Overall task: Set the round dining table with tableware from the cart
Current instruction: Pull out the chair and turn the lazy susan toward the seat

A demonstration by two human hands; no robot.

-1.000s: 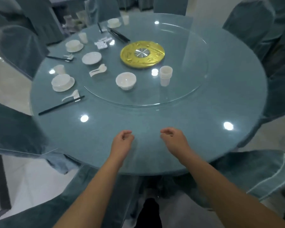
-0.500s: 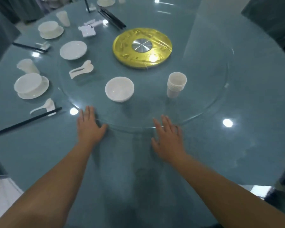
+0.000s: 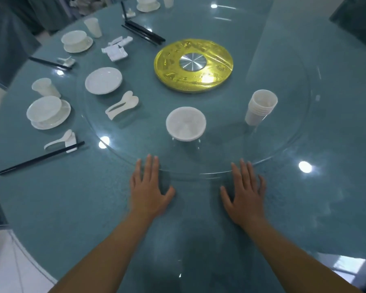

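Note:
My left hand [image 3: 148, 191] and my right hand [image 3: 244, 194] lie flat on the round teal table [image 3: 72, 208], fingers straight, fingertips at the near rim of the glass turntable [image 3: 283, 144]. Neither hand holds anything. On the turntable stand a white bowl [image 3: 186, 124], a stack of white cups [image 3: 260, 107], a white plate [image 3: 103, 80], a few white spoons [image 3: 123, 107] and a gold centre disc [image 3: 193, 64]. At the left, a place setting has a bowl on a saucer [image 3: 48, 112], a cup [image 3: 44, 87], a spoon on a rest [image 3: 61, 140] and black chopsticks [image 3: 40, 158].
Further settings lie along the far left rim: a bowl on a saucer [image 3: 76, 41], a cup [image 3: 93, 27], chopsticks [image 3: 49, 63] and white chopstick rests [image 3: 115, 52]. More black chopsticks [image 3: 144, 32] lie near the gold disc. Teal-covered chairs [image 3: 6, 39] ring the table.
I have leaned in over the table. Both hands, loosely curled above the near edge a second ago, have reached forward and flattened on the table at the turntable's rim.

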